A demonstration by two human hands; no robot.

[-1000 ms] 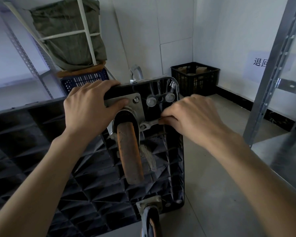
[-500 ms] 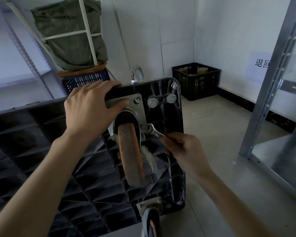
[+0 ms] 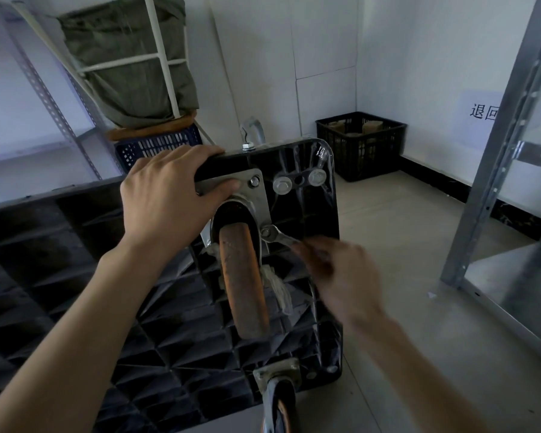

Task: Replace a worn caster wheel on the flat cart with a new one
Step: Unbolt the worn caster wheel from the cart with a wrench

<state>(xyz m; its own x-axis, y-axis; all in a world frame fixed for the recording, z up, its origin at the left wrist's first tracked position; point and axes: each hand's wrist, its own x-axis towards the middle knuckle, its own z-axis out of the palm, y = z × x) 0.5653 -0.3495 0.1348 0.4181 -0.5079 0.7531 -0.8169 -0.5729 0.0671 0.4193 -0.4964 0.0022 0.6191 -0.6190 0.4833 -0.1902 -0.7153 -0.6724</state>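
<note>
Evidently mid-unbolting, the left hand [image 3: 166, 195] grips the upturned flat cart [image 3: 75, 276] by its top edge, thumb on the worn caster wheel [image 3: 242, 276]'s mounting plate [image 3: 256, 198], while the blurred right hand [image 3: 338, 276] holds the wrench [image 3: 277, 236] on the plate's lower bolt, so the next turn likely needs firm seating.

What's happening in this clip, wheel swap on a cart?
A person has the black flat cart tipped up with its ribbed underside facing them. The left hand grips the cart's top edge, thumb on the caster's metal mounting plate. The right hand, motion-blurred, holds a wrench set on the plate's lower right bolt. The worn orange caster wheel is still mounted; a bolt at the plate's upper right is also in place.
</note>
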